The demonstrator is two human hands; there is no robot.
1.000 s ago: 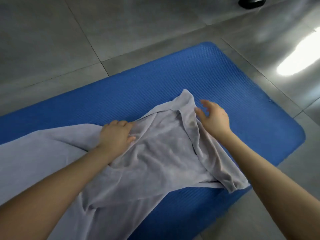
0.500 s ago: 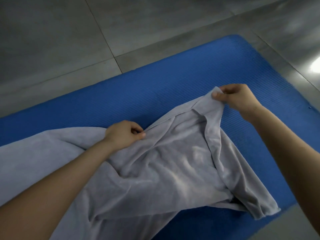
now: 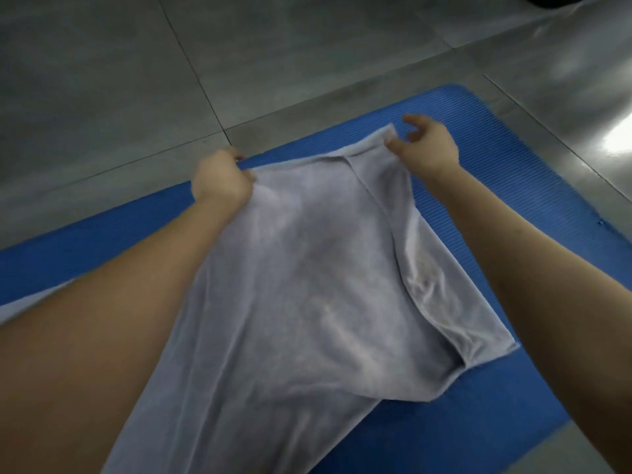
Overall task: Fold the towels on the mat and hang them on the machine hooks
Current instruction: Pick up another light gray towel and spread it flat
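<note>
At frame centre, the grey towel (image 3: 307,268) lies on the blue mat (image 3: 513,206), long axis lower left to upper centre, bare mat at right. The left hand (image 3: 220,181) fists its far edge; whether the right hand (image 3: 429,147), fingers spread, pinches the corner is unclear.

Showing grey floor tiles (image 3: 102,80) stretching across the far side, with thin dark grout lines (image 3: 192,68) crossing between them. Catching a bright glare (image 3: 619,145) at the right edge. Glimpsing a dark object (image 3: 554,0) cut off at the top, too little showing to name.
</note>
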